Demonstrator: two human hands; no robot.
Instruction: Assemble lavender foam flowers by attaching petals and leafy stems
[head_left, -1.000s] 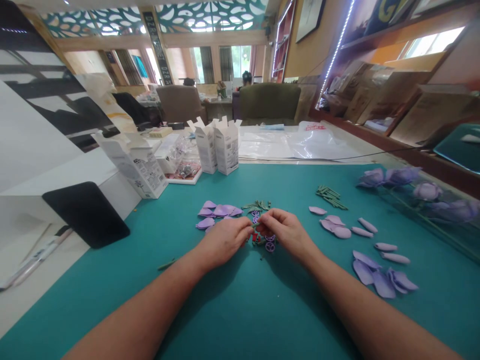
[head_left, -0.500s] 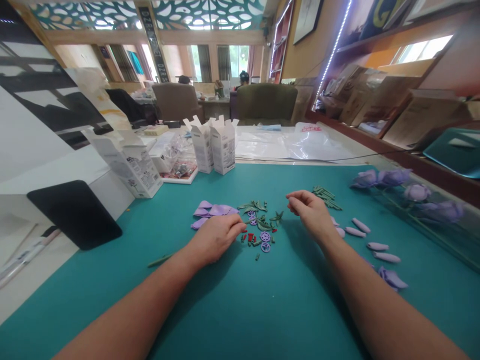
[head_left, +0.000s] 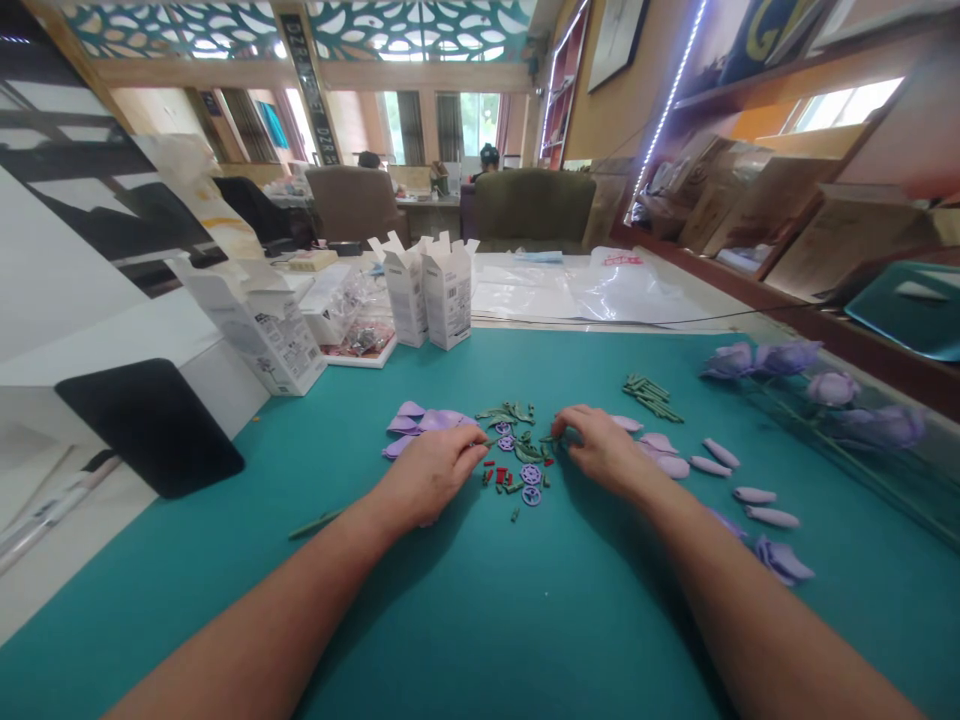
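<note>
My left hand (head_left: 435,468) is closed on a thin green plastic stem (head_left: 315,525). One end sticks out behind the wrist and a short tip shows past the fingertips. My right hand (head_left: 604,448) has its fingertips down at a small green star-shaped piece (head_left: 553,437), now mostly hidden by them; the fingers look pinched on it. Between the hands lie green leaves (head_left: 531,450), purple spoked rings (head_left: 531,474), small red pieces (head_left: 502,475) and tiny green connectors (head_left: 515,515). Purple petals (head_left: 420,418) lie just beyond my left hand.
A bundle of green rods (head_left: 651,396), pale purple tapered pieces (head_left: 772,516) and petals (head_left: 784,560) lie to the right, beside purple flowers (head_left: 836,385) on stems. White boxes (head_left: 448,300) stand at the back of the green mat (head_left: 480,640). A black tablet-like panel (head_left: 154,430) leans at left.
My right hand has moved left and down to the green star-shaped piece, uncovering petals on its right. The left hand stays nearly in place, the stem's rear end shifting slightly.
</note>
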